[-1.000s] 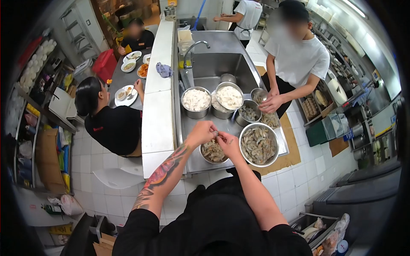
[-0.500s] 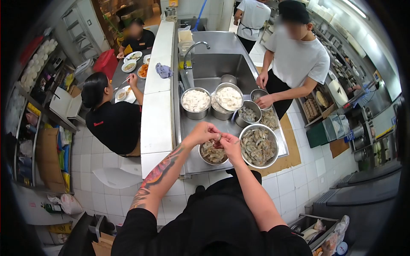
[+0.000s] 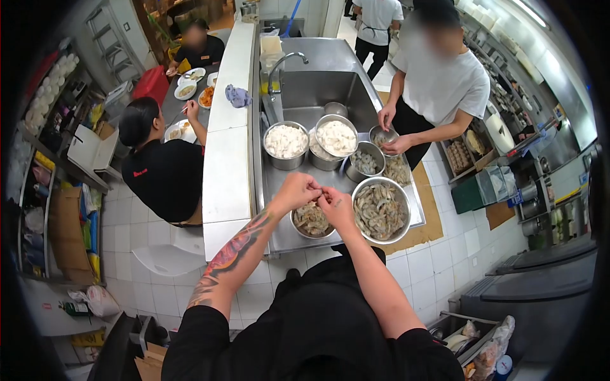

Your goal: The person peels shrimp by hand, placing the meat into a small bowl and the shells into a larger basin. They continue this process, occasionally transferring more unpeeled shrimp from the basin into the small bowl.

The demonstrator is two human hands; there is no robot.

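Note:
Over a metal bowl of shell debris and shrimp (image 3: 310, 221), my left hand (image 3: 296, 192) and my right hand (image 3: 337, 209) meet with fingertips pinched together. Between them is a small greyish shrimp, mostly hidden by the fingers. To the right of my right hand stands a large steel bowl (image 3: 407, 222) heaped with unpeeled shrimp (image 3: 380, 209). Beyond the hands, one steel pot (image 3: 286, 163) and a tilted steel bowl (image 3: 337, 138) hold whitish pieces. A smaller pot (image 3: 365, 160) contains grey peeled shrimp.
A sink basin (image 3: 318, 95) with a curved faucet (image 3: 289, 58) lies beyond the pots. At right, a co-worker (image 3: 438, 89) in white handles a small metal bowl (image 3: 383, 135). Left of the tiled ledge (image 3: 225, 184), which bears a crumpled purple cloth (image 3: 238, 96), people sit eating.
My hands stay pinched together above the same bowl, with fingers slightly shifted. The view has moved a little. The co-worker's far hand has lifted slightly over the small bowl.

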